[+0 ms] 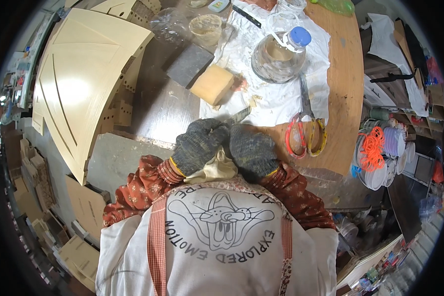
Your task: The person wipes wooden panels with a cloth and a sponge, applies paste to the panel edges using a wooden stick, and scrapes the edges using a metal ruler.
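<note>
My left hand (201,143) and my right hand (254,152), both in dark grey knit gloves, are close together at the table's near edge. Both are closed. A narrow flat blade (240,115) sticks out from the left fingers, pointing away and to the right; its other end is hidden in the glove. A crumpled cream cloth (217,166) hangs between the hands and my apron. Whatever the right fingers grip is hidden. Just beyond lie a yellowish sponge block (212,85) and a dark grey square slab (189,65).
Scissors (305,123) with red and yellow handles lie right of my hands. A blue-capped clear jug (279,56) stands on white cloth (316,59). Beyond are a murky plastic cup (205,30) and a black-handled tool (246,16). A large cream panel (79,84) rises at left.
</note>
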`<action>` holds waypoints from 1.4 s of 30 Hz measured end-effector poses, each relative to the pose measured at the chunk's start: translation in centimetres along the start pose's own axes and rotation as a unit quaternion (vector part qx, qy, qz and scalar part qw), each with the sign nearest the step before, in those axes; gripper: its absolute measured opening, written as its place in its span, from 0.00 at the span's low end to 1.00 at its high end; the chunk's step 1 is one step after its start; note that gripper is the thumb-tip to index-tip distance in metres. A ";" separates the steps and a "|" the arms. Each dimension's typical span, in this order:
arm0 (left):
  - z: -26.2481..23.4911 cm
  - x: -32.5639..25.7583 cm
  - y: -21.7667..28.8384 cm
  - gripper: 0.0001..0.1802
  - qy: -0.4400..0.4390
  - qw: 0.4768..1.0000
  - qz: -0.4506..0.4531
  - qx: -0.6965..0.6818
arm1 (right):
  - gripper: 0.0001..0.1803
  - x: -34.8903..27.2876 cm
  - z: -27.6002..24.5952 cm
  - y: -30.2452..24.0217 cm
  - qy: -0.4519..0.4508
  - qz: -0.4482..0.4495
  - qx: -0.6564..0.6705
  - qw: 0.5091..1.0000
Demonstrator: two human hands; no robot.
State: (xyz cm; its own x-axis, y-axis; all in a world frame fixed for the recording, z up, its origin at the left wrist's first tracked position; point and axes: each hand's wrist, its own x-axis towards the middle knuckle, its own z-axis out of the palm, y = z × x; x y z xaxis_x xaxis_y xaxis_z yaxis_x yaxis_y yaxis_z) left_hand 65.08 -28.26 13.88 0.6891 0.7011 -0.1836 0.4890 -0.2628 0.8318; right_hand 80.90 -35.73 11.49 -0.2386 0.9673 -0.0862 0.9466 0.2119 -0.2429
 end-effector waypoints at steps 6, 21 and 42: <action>0.0 0.3 0.8 0.16 0.009 0.999 -0.032 -0.018 | 0.15 -0.2 0.1 0.8 -0.038 0.122 0.140 0.982; 0.3 -0.5 -1.5 0.18 0.051 0.960 0.136 0.239 | 0.12 -0.6 0.3 0.3 0.058 0.071 0.012 0.996; -0.1 -0.4 -1.6 0.17 0.041 0.968 0.205 0.141 | 0.12 0.0 -1.0 1.8 0.000 0.157 0.049 0.986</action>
State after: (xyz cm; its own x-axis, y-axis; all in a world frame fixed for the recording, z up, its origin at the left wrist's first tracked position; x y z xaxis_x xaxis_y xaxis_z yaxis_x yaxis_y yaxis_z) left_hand 63.96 -28.02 12.71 0.8172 0.5464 0.1834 0.3179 -0.6927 0.6474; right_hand 82.80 -35.20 11.98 0.0630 0.9829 -0.1731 0.9481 -0.1131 -0.2972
